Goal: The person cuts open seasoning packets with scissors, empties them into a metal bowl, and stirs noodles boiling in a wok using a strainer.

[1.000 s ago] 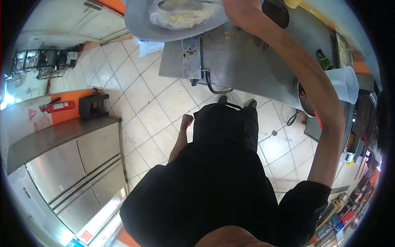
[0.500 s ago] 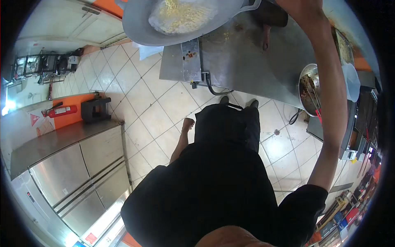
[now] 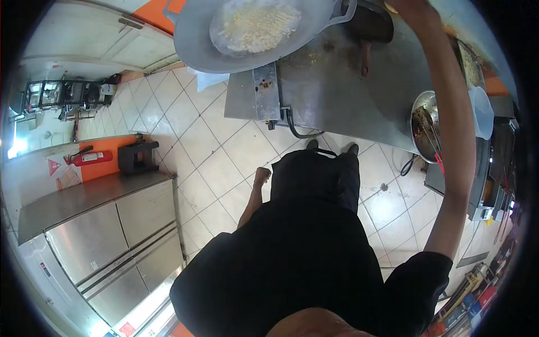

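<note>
Hanging beside my body, my left hand (image 3: 262, 175) has its fingers curled in, and nothing shows in it. My right arm stretches far forward over the steel counter. Only part of my right hand (image 3: 414, 10) shows at the top edge; its fingers are cut off, with a small yellowish patch beside it. Left of that hand lies a dark pan (image 3: 368, 23) with a brown handle. Farther left, a large grey wok (image 3: 193, 48) holds pale noodles (image 3: 261, 28) in whitish, foamy liquid.
A steel bowl (image 3: 416, 132) with dark residue and red-handled tongs (image 3: 439, 162) sits at the counter's right end, beside a translucent tub (image 3: 483, 115). The steel counter (image 3: 337, 95) spans the front. A steel fridge (image 3: 90, 241) and fire extinguisher (image 3: 92, 158) are at left.
The whole view has shifted slightly, so the wok and counter sit lower and to the right. My right hand has slid a little farther up, out of frame. My left hand stays curled.
</note>
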Action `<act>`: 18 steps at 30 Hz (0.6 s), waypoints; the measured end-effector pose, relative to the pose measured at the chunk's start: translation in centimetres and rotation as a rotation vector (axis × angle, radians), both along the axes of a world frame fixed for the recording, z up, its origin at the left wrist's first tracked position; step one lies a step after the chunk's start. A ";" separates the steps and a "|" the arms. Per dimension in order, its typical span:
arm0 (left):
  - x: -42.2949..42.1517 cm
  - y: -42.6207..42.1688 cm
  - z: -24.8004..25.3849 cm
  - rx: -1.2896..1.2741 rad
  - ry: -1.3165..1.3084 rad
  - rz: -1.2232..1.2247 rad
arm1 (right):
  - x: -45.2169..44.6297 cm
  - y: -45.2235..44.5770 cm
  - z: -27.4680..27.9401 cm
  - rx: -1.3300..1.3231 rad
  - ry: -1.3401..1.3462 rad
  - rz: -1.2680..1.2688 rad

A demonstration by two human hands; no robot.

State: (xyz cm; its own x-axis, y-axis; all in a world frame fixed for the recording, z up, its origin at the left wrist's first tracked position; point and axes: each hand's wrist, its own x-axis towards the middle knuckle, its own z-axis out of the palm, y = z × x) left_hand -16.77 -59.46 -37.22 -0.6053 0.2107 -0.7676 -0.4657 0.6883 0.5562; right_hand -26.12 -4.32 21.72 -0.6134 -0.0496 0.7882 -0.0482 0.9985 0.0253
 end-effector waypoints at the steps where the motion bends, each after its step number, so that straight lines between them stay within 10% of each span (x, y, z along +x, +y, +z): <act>1: -0.1 -0.4 -0.2 0.003 -0.045 -0.012 | 0.5 -0.8 -0.5 -0.046 -0.154 -0.199; 6: -0.1 -0.5 0.8 -0.102 0.025 -0.379 | 3.2 -3.2 -3.8 0.467 -0.258 -0.321; 10: 0.7 -0.8 0.2 -0.019 -0.093 0.031 | 3.6 -4.7 -4.1 -0.077 -0.426 -0.397; 18: -0.5 -0.4 -0.5 -0.133 -0.011 -0.369 | 6.9 -5.1 -5.8 -0.379 -0.416 -0.369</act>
